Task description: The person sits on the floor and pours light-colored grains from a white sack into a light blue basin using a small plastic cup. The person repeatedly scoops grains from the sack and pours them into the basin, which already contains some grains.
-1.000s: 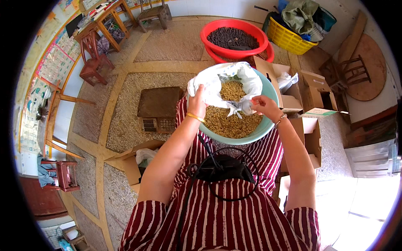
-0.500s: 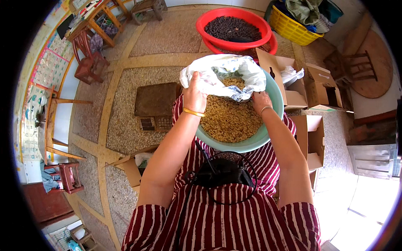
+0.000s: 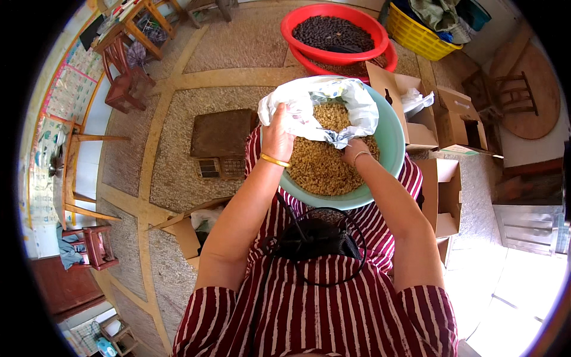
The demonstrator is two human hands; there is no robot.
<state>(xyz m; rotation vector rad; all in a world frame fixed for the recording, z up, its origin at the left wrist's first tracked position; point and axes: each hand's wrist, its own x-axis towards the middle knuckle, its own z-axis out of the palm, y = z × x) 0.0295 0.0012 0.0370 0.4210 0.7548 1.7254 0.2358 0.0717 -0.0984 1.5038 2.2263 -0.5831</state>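
A light green basin [image 3: 392,125] rests on my lap, holding a layer of small yellow-brown kernels [image 3: 327,172]. In its far part stands a white plastic bag [image 3: 297,101], its mouth spread wide, with more of the same kernels inside. My left hand [image 3: 278,135] grips the bag's left rim, thumb on the outer side. At the bag's near rim, where the plastic is bunched, my right hand [image 3: 355,152] is closed low over the kernels; its fingertips are partly hidden, but they appear to pinch the rim.
Beyond the basin are stacked red basins [image 3: 380,35] with dark pieces in the upper one. Open cardboard boxes [image 3: 440,190] stand at my right, another box [image 3: 187,238] at my left. A dark flat-topped case [image 3: 220,134] sits on the floor, and a yellow basket [image 3: 416,35] at far right.
My right hand has moved left and nearer along the bag's rim, from its right side to the front. The bag's mouth is wider, showing more kernels. My left hand keeps its grip.
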